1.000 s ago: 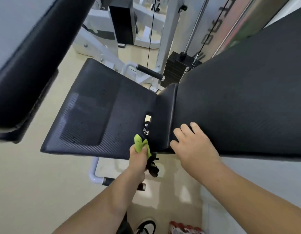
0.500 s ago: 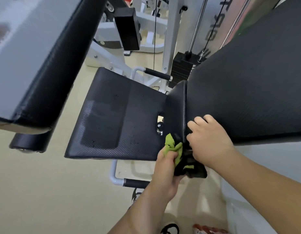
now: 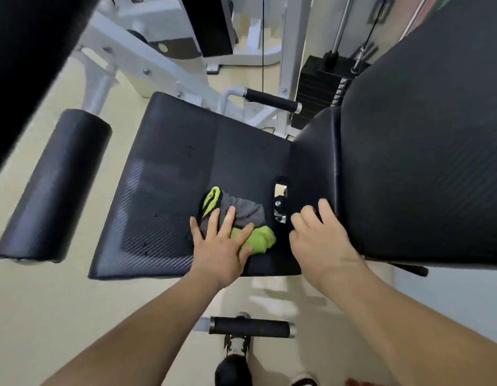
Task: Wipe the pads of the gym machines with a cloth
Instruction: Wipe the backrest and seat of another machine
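Note:
A black textured seat pad [image 3: 169, 190] lies in the middle of the head view, joined on the right to a large black back pad [image 3: 425, 151]. A green and grey cloth [image 3: 243, 218] lies crumpled on the seat pad near its right end. My left hand [image 3: 222, 246] presses flat on the cloth with fingers spread. My right hand [image 3: 322, 235] rests on the lower edge of the back pad beside the seat joint, with its fingers bent over the pad.
A black roller pad [image 3: 52, 188] sits at the left. Black handles stick out behind the seat [image 3: 269, 100] and below it [image 3: 251, 327]. A weight stack [image 3: 319, 87] and white frame stand behind. My shoes [image 3: 236, 358] are on the beige floor.
My left hand has moved from the seat's near edge, where it gripped the bunched cloth, up onto the seat pad and now presses the cloth flat. My right hand stayed by the back pad.

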{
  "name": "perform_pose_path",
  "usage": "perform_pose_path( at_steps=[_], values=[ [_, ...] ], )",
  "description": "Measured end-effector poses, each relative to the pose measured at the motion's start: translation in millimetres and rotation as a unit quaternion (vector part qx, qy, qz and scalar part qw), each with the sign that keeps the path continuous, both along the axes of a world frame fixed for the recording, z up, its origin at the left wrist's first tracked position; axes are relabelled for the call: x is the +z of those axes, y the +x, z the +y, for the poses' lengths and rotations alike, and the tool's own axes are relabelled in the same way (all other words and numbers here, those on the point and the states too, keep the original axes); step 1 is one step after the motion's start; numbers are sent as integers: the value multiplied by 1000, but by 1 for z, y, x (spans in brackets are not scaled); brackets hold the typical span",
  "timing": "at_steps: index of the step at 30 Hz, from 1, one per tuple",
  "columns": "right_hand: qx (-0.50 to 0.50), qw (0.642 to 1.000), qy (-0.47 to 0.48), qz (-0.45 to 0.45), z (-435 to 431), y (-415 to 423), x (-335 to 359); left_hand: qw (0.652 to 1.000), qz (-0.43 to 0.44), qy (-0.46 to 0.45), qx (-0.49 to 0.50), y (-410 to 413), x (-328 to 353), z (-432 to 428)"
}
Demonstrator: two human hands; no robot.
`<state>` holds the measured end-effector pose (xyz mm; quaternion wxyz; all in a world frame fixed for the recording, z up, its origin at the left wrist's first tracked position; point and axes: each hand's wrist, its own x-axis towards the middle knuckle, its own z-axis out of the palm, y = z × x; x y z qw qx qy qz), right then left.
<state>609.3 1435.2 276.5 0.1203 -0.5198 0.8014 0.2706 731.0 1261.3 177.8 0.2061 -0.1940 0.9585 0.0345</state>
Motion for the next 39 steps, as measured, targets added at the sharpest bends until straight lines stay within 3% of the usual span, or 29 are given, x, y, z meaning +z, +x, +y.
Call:
perform_pose_path(
  at_steps=[6, 9, 13, 16, 18, 20, 23, 28, 30, 33, 35, 39],
  values=[
    [4, 982, -188, 16, 11, -2, -32, 991, 128, -18, 23, -27, -45, 46],
    [-2, 977, -213, 6, 14, -1, -30, 986, 164, -8, -28, -17, -60, 77],
    [2, 979, -202, -10, 16, 1, -31, 968, 163, 9, -189, 30, -56, 56],
    [2, 978, -207, -13, 17, 2, -29, 946, 134, -28, -293, 48, -41, 6],
    [8, 975, -221, -12, 18, 2, -32, 962, 156, -72, -210, 44, -30, -23],
    [10, 972, -234, -11, 17, 2, -33, 978, 175, -96, -61, 32, -23, -29],
    [2, 968, -251, -5, 17, 3, -39, 979, 175, -83, 66, 5, -38, 19],
    [7, 965, -260, 17, 17, 2, -45, 981, 194, -26, 8, -7, -71, 110],
    [21, 967, -251, 27, 18, 0, -48, 977, 208, -6, -48, -2, -69, 86],
    [30, 974, -220, 42, 22, -2, -51, 971, 155, -42, -174, 29, -48, 25],
    [30, 979, -196, 48, 20, -1, -50, 973, 168, -93, -129, 58, -28, -20],
    [27, 982, -184, 41, 17, 0, -45, 967, 190, -146, 92, 105, -3, -51]
  ],
)
